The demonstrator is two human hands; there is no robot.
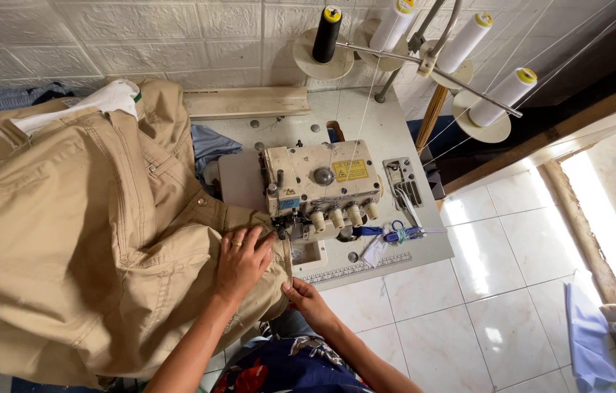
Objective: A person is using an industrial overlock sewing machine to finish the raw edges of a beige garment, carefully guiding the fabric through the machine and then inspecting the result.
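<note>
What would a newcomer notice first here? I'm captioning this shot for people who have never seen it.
The big heap of tan fabric fills the left half, with the left hand flat on it and the right hand pinching its edge. Right of the hands sits a cream overlock sewing machine on a pale table. Above it, thread cones stand on a rack.

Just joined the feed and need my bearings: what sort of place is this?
Probably a small sewing workshop: an overlock sewing machine on a white table, thread cones on a stand, and tan trousers under both hands.
</note>
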